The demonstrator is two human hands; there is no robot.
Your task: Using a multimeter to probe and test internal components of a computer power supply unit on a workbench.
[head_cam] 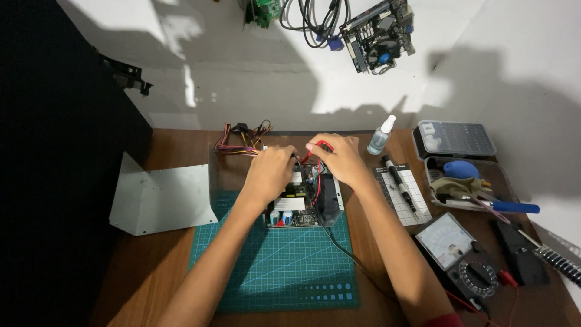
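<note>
- While both hands work at the middle of the frame, the opened power supply board sits on the upper edge of a green cutting mat on the brown tabletop.
- The left hand has its grip closed on a black probe, whose tip points down into the board; a black lead runs from there toward the lower right.
- The right hand has its grip pinched on a red probe, also over the board's upper part.
- By the look of it, the board is stiff but fragile, with exposed parts and solder points; it is best held by its metal tray edges, not by the components. The probes are light and thin, and likely to slip off a contact; hold them by the insulated shafts.
- A bundle of coloured wires trails from the board toward the upper left.
- At the lower right lies an analogue multimeter, with a screwdriver on a white pad just above and left of it.
- A small spray bottle stands just right of the right hand, and a bent metal cover lies at the left.
</note>
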